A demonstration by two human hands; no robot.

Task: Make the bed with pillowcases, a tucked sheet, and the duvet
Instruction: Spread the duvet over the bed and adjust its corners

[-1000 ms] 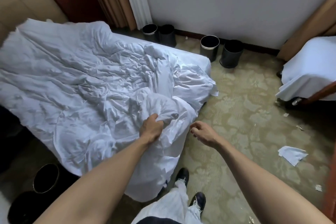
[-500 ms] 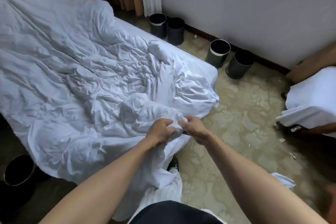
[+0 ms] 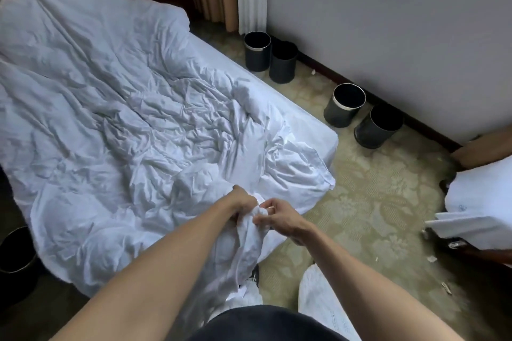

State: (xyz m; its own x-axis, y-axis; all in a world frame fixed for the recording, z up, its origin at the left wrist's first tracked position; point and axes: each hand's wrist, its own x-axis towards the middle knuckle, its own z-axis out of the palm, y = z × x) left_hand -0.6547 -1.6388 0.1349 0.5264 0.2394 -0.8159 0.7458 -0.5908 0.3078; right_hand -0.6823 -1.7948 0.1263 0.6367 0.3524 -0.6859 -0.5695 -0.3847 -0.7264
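Note:
A crumpled white duvet (image 3: 110, 124) covers most of the bed, bunched up toward the near corner. The white sheeted mattress (image 3: 299, 122) shows along the bed's right edge. At the near corner my left hand (image 3: 241, 206) grips a gathered bunch of the white fabric. Right beside it, my right hand (image 3: 277, 216) pinches the same bunch with its fingertips. A fold of the cloth hangs down from both hands over the bed's edge.
Several black waste bins (image 3: 345, 104) stand on the patterned carpet along the grey wall, and another bin (image 3: 16, 252) sits at the bed's left. A chair draped in white linen (image 3: 482, 210) stands at the right. Small scraps litter the carpet.
My right hand came in from the side and took hold of the fabric next to my left hand. Both hands have drawn the bunch a little nearer to me.

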